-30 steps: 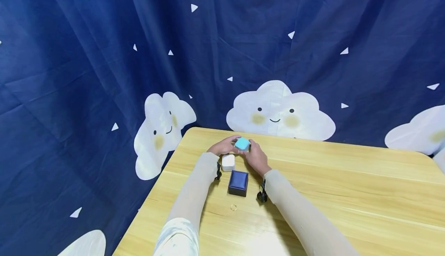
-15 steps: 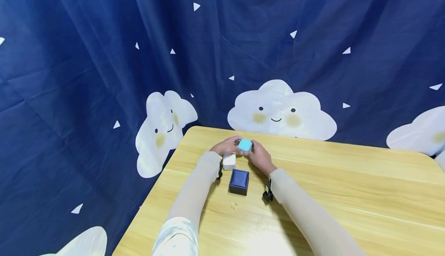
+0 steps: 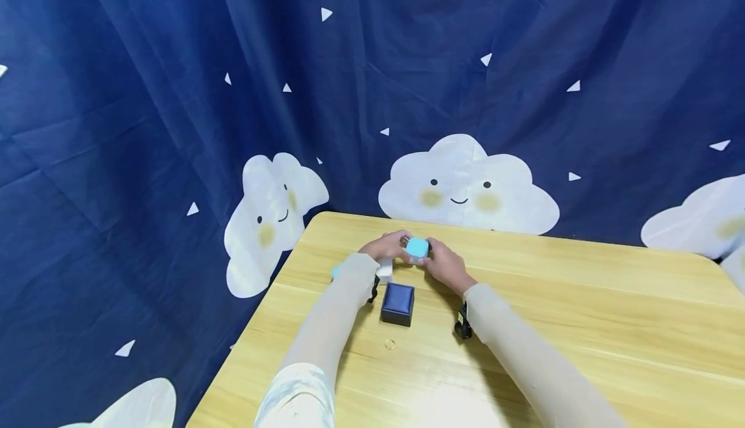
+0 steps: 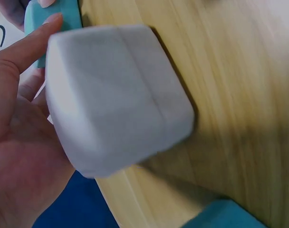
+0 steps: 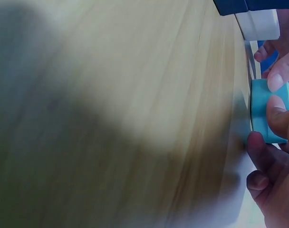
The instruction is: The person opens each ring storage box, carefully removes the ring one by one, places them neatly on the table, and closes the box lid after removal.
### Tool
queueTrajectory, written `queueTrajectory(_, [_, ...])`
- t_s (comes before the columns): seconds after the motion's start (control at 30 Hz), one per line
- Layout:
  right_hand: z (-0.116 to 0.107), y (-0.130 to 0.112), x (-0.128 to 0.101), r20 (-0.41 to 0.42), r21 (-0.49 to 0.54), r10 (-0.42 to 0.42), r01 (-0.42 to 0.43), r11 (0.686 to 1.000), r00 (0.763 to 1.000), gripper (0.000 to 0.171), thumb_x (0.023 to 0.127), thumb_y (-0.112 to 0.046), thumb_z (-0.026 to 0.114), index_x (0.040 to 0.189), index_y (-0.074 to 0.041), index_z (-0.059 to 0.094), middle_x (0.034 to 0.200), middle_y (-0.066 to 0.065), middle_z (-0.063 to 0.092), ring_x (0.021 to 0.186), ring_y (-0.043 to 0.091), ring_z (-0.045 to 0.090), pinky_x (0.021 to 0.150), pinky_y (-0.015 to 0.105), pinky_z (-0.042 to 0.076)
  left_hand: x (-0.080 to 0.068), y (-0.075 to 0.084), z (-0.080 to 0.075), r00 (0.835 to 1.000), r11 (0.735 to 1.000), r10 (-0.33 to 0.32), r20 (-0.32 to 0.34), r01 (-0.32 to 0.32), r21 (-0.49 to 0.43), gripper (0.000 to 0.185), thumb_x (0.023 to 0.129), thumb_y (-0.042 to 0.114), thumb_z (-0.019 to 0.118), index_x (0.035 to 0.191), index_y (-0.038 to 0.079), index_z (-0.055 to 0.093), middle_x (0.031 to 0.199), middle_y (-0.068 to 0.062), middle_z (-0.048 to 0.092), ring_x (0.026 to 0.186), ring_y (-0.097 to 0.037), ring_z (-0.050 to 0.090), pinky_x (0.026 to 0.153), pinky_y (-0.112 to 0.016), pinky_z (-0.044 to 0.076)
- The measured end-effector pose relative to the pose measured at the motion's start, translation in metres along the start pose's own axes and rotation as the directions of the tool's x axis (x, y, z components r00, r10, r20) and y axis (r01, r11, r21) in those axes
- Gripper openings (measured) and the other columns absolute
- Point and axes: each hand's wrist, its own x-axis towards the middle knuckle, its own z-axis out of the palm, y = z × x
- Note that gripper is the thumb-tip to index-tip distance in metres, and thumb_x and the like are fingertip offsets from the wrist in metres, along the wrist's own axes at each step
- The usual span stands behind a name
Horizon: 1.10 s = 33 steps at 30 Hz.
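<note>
While both hands, left hand [image 3: 388,247] and right hand [image 3: 443,265], pinched the turquoise box [image 3: 417,247] near the worktop's [image 3: 582,324] far edge, we saw open wood rightward, blue curtain [image 3: 174,124] behind.

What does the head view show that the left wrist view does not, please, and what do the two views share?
Only the head view shows the small ring, the whole navy box, the right hand and the cloud curtain. Only the left wrist view shows the left hand beside the white box close up. Both show the turquoise box and the table.
</note>
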Motion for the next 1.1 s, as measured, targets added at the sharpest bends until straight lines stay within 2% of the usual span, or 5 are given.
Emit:
queueTrajectory(0.17, [-0.004,0.003,-0.003,0.023,-0.020,0.000,0.001,1.000,1.000,0.060,0.095,-0.024,0.070,0.145,0.001,0.048,0.140,0.021,0.058,0.129,0.040,0.056,0.101,0.060,0.046,-0.001,0.004,0.003,1.000,1.000,-0.011,0.023,0.011,0.016,0.051,0.087,0.022,0.079,0.131,0.015,0.053,0.136,-0.008,0.054,0.121,-0.026,0.045,0.099,-0.036,0.044])
queueTrajectory(0.37, [-0.008,0.005,-0.011,0.037,-0.034,-0.010,0.011,0.999,0.999,0.064,0.094,-0.025,0.071,0.146,0.002,0.046,0.144,0.024,0.054,0.133,0.043,0.051,0.104,0.062,0.043,-0.003,0.007,0.008,1.000,0.999,-0.022,0.017,0.021,0.026,0.053,0.085,0.022,0.081,0.130,0.016,0.054,0.132,-0.005,0.054,0.121,-0.025,0.040,0.102,-0.039,0.041])
queueTrajectory(0.6, [-0.011,0.006,-0.020,0.046,-0.058,-0.024,0.026,0.998,0.999,0.055,0.093,-0.024,0.072,0.140,-0.001,0.053,0.137,0.022,0.060,0.127,0.041,0.057,0.099,0.061,0.047,-0.007,0.012,0.015,0.999,0.997,-0.042,0.016,0.041,0.060,0.051,0.084,0.022,0.082,0.127,0.018,0.055,0.128,-0.002,0.056,0.119,-0.022,0.040,0.099,-0.037,0.041])
queueTrajectory(0.77, [-0.013,0.008,-0.027,0.055,-0.033,-0.022,0.024,0.999,0.998,0.058,0.094,-0.023,0.071,0.143,0.000,0.050,0.137,0.022,0.060,0.127,0.041,0.057,0.101,0.063,0.046,-0.012,0.018,0.017,0.999,0.997,-0.033,0.025,0.031,0.074,0.047,0.084,0.022,0.082,0.122,0.018,0.056,0.126,-0.002,0.056,0.116,-0.022,0.039,0.096,-0.036,0.042])
queueTrajectory(1.1, [-0.015,0.012,-0.040,0.044,-0.043,-0.061,0.063,0.997,0.997,0.057,0.092,-0.024,0.073,0.139,0.002,0.053,0.132,0.022,0.064,0.122,0.040,0.061,0.095,0.058,0.051,-0.024,0.030,0.021,0.998,0.983,-0.053,0.036,0.045,0.178,0.046,0.083,0.032,0.082,0.120,0.025,0.056,0.122,0.001,0.051,0.108,-0.022,0.041,0.089,-0.038,0.041])
